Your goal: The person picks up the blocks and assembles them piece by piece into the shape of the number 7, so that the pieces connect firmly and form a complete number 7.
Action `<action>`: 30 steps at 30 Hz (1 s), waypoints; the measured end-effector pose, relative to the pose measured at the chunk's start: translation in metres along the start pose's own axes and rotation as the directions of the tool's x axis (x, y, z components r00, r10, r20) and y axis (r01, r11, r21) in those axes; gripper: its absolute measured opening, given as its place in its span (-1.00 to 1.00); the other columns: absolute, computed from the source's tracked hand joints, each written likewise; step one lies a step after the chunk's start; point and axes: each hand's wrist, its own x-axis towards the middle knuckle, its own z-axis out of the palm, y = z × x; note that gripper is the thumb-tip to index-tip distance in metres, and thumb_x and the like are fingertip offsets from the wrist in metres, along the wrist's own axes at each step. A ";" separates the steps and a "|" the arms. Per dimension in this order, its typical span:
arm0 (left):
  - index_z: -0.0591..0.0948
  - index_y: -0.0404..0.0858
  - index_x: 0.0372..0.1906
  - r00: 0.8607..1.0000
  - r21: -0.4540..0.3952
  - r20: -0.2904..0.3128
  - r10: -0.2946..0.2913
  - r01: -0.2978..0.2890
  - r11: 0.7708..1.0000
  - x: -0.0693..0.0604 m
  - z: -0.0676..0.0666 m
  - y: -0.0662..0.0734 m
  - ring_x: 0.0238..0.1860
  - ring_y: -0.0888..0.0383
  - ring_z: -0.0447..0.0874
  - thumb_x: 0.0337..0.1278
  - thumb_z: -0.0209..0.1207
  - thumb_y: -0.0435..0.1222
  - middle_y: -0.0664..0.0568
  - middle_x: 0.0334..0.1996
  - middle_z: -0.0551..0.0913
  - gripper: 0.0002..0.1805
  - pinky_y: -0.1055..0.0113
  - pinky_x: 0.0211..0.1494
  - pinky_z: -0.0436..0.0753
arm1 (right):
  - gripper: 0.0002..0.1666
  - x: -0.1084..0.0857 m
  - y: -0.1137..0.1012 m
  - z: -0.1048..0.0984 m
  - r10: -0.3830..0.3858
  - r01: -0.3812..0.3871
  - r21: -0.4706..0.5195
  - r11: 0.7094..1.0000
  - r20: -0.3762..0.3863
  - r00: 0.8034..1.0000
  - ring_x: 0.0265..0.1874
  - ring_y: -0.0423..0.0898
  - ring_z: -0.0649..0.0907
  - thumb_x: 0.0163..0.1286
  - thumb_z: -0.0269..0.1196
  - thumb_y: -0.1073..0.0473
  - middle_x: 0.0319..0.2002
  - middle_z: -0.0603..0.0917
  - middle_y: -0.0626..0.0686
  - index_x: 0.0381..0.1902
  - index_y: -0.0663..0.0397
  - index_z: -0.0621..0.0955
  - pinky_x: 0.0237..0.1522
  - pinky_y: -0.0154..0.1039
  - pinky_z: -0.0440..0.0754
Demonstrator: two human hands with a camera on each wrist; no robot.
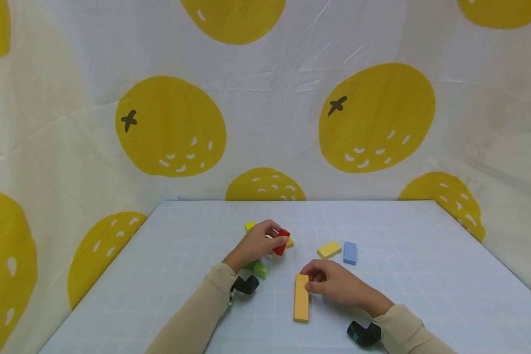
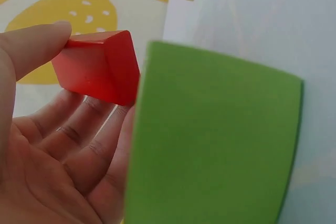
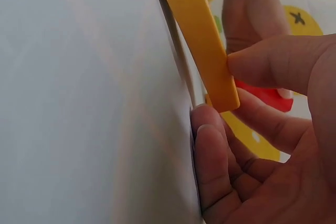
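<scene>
In the head view my left hand [image 1: 255,242] pinches a small red block [image 1: 281,244] above the table, thumb on one side and fingers on the other. The left wrist view shows the same red block [image 2: 86,69] at the fingertips, with a green block [image 2: 215,135] large in front. Nearer the front, my right hand [image 1: 340,284] grips the far end of a long orange-yellow block [image 1: 301,300]. From the right wrist, that long block [image 3: 202,40] sits between thumb and fingers, its gripped end slightly off the tabletop.
Green blocks [image 1: 260,270] lie beside the left wrist, and a yellow block [image 1: 250,225] shows behind that hand. An orange block [image 1: 290,242] is partly hidden by the red one. Right of centre lie a flat yellow block [image 1: 329,250] and a blue block [image 1: 350,253].
</scene>
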 end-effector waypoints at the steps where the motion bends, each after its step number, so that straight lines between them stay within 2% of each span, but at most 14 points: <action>1: 0.55 -0.07 0.01 1.000 -0.011 -0.001 -0.004 0.004 1.000 -0.001 0.001 0.000 -0.27 0.08 0.68 0.16 0.37 0.05 0.07 -0.15 0.64 -0.56 0.24 -0.22 0.71 | -0.67 0.000 0.000 0.000 -0.004 0.004 -0.004 1.000 0.002 1.000 -0.25 -0.08 0.57 0.34 0.37 0.04 -0.26 0.63 -0.07 0.01 0.01 0.64 -0.23 -0.26 0.59; 7: 0.54 -0.07 0.04 1.000 -0.044 -0.005 -0.028 0.028 0.999 -0.003 0.003 0.002 -0.36 0.04 0.71 0.14 0.38 0.06 0.03 -0.14 0.63 -0.53 0.22 -0.27 0.72 | -0.68 0.001 0.003 0.001 -0.008 0.008 -0.017 1.000 0.001 1.000 -0.25 -0.08 0.57 0.36 0.35 0.01 -0.26 0.64 -0.09 0.01 -0.03 0.65 -0.22 -0.26 0.59; 12: 0.54 -0.05 0.08 0.999 -0.039 -0.013 -0.030 0.030 0.999 -0.003 0.003 0.003 -0.35 0.03 0.71 0.14 0.38 0.07 0.02 -0.15 0.63 -0.50 0.21 -0.26 0.73 | -0.68 0.001 0.001 0.001 -0.004 0.003 -0.031 1.000 -0.005 1.000 -0.23 -0.08 0.58 0.37 0.34 -0.01 -0.24 0.64 -0.11 0.02 -0.05 0.65 -0.18 -0.25 0.59; 22: 0.57 -0.08 0.09 1.000 -0.038 -0.016 -0.026 0.025 0.999 -0.002 0.005 -0.001 -0.34 0.05 0.70 0.13 0.38 0.07 0.03 -0.15 0.63 -0.49 0.23 -0.26 0.73 | -0.69 -0.003 0.001 0.000 -0.004 0.004 -0.007 1.000 -0.009 1.000 -0.23 -0.08 0.58 0.38 0.34 0.04 -0.20 0.67 -0.09 0.01 0.03 0.68 -0.15 -0.24 0.60; 27: 0.59 0.05 0.14 1.000 -0.035 -0.018 0.003 -0.004 0.999 -0.001 0.005 0.001 -0.33 0.06 0.70 0.15 0.38 0.05 0.06 -0.19 0.64 -0.53 0.24 -0.24 0.72 | -0.68 -0.001 0.001 -0.001 0.011 -0.011 -0.007 1.000 -0.015 1.000 -0.22 -0.08 0.59 0.40 0.32 -0.01 -0.17 0.67 -0.11 0.02 -0.01 0.68 -0.11 -0.18 0.62; 30: 0.60 0.05 0.19 0.999 -0.036 -0.015 0.029 -0.029 0.999 -0.001 0.005 0.003 -0.33 0.08 0.68 0.16 0.38 0.04 0.07 -0.20 0.63 -0.50 0.27 -0.25 0.71 | -0.67 0.000 0.002 -0.003 0.024 -0.024 0.000 1.000 -0.013 1.000 -0.23 -0.08 0.59 0.40 0.31 -0.02 -0.17 0.67 -0.11 0.03 -0.01 0.68 -0.12 -0.17 0.63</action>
